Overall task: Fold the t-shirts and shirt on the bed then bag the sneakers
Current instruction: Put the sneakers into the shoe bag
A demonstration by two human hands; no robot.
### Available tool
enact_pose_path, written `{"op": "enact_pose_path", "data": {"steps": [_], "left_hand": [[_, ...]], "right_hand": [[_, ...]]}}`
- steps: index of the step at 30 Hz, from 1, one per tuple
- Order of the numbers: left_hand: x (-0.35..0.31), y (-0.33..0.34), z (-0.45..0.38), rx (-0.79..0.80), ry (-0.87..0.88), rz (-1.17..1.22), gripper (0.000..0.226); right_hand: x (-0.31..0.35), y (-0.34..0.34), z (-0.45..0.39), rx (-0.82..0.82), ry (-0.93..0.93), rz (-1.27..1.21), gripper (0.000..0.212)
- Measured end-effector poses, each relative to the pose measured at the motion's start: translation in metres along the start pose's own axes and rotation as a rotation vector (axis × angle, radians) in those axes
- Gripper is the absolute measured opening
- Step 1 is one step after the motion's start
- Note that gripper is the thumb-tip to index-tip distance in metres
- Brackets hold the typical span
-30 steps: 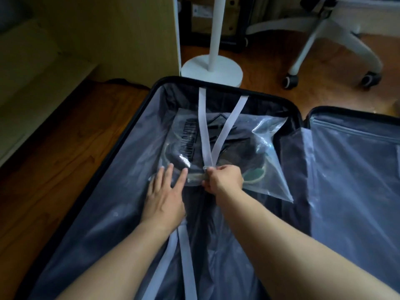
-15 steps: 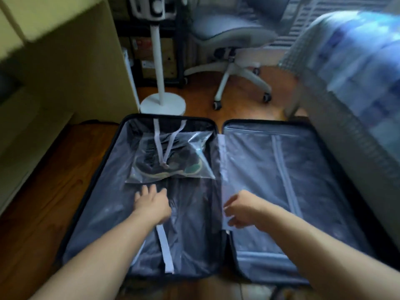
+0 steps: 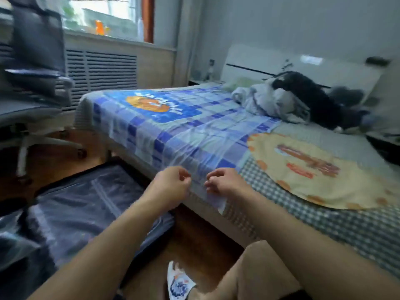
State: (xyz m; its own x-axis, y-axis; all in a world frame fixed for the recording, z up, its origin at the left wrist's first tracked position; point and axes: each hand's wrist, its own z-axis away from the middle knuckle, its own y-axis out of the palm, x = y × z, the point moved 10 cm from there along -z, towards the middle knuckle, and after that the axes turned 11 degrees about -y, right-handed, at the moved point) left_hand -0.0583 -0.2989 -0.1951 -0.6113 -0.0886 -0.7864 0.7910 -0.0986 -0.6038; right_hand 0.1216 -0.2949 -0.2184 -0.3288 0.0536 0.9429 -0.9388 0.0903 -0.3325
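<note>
Bedroom, bed (image 3: 324,224) edge | your left hand (image 3: 171,187) and right hand (image 3: 225,184): fingers loosely curled, holding nothing | clothes pile (image 3: 270,100) near headboard, orientation unclear | suitcase (image 3: 86,208) open on floor

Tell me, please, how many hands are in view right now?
2. The left hand hangs above the near edge of the bed, beside the open suitcase; the right hand is at the blue checked sheet there. None seems hidden.
</note>
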Motion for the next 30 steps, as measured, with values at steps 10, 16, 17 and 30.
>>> {"op": "enact_pose_path", "data": {"steps": [10,16,17,30], "left_hand": [[-0.285,0.23,0.102,0.358,0.599,-0.213,0.025],[-0.338,0.465,0.276,0.723,0.828,-0.369,0.022],[-0.336,0.501,0.321,0.804,0.858,-0.377,0.021],[-0.144,0.641,0.565,1.351,0.659,-0.385,0.06]], "right_hand": [[-0.053,-0.313,0.146,-0.693,0.054,-0.093,0.021],[-0.187,-0.449,0.366,-1.064,0.336,0.006,0.029],[-0.209,-0.462,0.422,-1.153,0.405,0.049,0.03],[-0.274,-0.31,0.799,-1.363,1.185,0.863,0.063]]}}
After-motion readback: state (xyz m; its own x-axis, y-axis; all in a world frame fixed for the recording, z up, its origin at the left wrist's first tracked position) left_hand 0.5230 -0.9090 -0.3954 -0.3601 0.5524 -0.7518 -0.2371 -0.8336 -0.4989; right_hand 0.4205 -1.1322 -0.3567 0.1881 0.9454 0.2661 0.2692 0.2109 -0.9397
